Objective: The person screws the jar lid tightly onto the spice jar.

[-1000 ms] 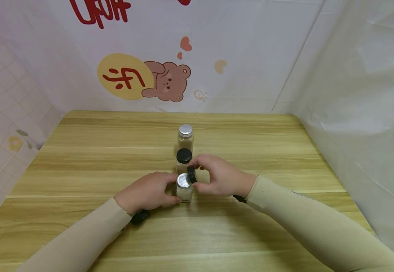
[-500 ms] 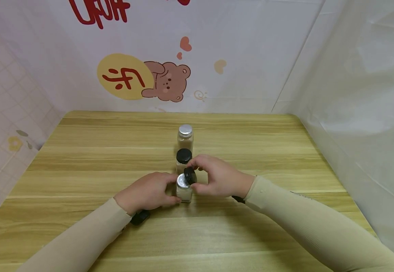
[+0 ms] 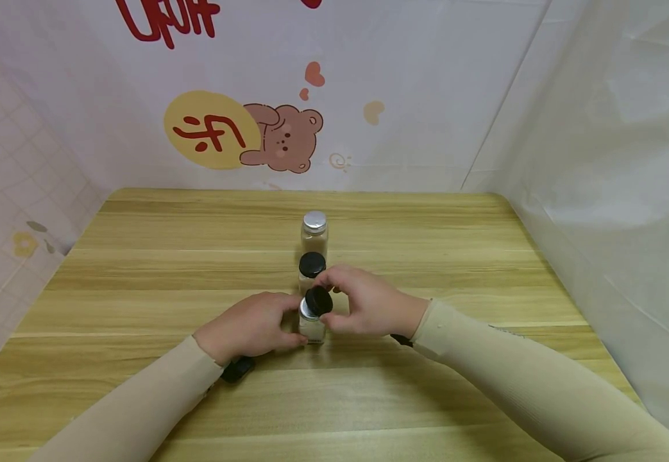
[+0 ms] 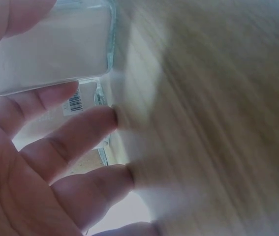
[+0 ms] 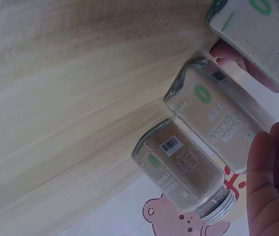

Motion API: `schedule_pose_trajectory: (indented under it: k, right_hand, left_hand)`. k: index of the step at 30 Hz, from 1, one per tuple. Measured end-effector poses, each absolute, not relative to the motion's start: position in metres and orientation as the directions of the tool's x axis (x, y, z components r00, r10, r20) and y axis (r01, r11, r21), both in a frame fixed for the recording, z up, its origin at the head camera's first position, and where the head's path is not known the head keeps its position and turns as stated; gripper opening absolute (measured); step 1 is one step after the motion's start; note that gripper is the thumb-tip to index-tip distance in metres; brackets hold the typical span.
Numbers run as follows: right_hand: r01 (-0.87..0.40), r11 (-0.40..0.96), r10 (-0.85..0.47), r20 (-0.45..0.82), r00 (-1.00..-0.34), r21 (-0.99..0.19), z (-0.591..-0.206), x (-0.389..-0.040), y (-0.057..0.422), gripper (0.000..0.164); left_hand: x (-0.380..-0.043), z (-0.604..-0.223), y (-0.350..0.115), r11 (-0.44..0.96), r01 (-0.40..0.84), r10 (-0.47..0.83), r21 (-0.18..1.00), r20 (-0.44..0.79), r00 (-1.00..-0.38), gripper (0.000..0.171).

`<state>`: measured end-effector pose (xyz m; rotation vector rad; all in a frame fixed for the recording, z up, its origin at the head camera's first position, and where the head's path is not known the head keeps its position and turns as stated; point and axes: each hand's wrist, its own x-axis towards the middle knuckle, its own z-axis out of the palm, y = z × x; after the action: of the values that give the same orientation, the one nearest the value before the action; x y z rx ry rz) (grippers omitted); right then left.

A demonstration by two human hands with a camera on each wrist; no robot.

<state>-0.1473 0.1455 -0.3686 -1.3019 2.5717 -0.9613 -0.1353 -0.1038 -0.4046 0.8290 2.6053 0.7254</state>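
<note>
Nearest of the row, a square glass spice jar (image 3: 312,330) with pale powder and a silver top stands upright on the table. My left hand (image 3: 252,324) grips this jar from the left; a thumb and fingertip lie along its glass (image 4: 50,49) in the left wrist view. My right hand (image 3: 371,305) pinches a black lid (image 3: 319,300) at its rim. Tilted, that lid overlaps the silver top in the head view. Right behind stands an onion powder jar (image 5: 223,115) under a black cap (image 3: 312,264). At the back is a silver-topped jar of brown powder (image 5: 178,164).
The wooden table (image 3: 426,244) runs back to a white backdrop (image 3: 426,83) printed with a bear. White sheeting (image 3: 617,160) rises along the right edge. Dark wrist gear (image 3: 238,369) shows under the left wrist.
My right hand has brought the black lid a little left and over the silver top, turning it from nearly on edge to a flatter tilt. The left hand and the jars stay put.
</note>
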Motion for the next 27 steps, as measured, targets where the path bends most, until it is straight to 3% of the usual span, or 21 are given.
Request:
schedule_pose_trajectory:
  k: [27]
  right_hand:
    - [-0.707, 0.401, -0.778, 0.19, -0.598, -0.582, -0.3742, -0.147, 0.1377, 0.039]
  left_hand:
    - [-0.1365, -0.4043, -0.1048, 0.694, 0.464, 0.621, 0.551, -0.131, -0.773, 0.03]
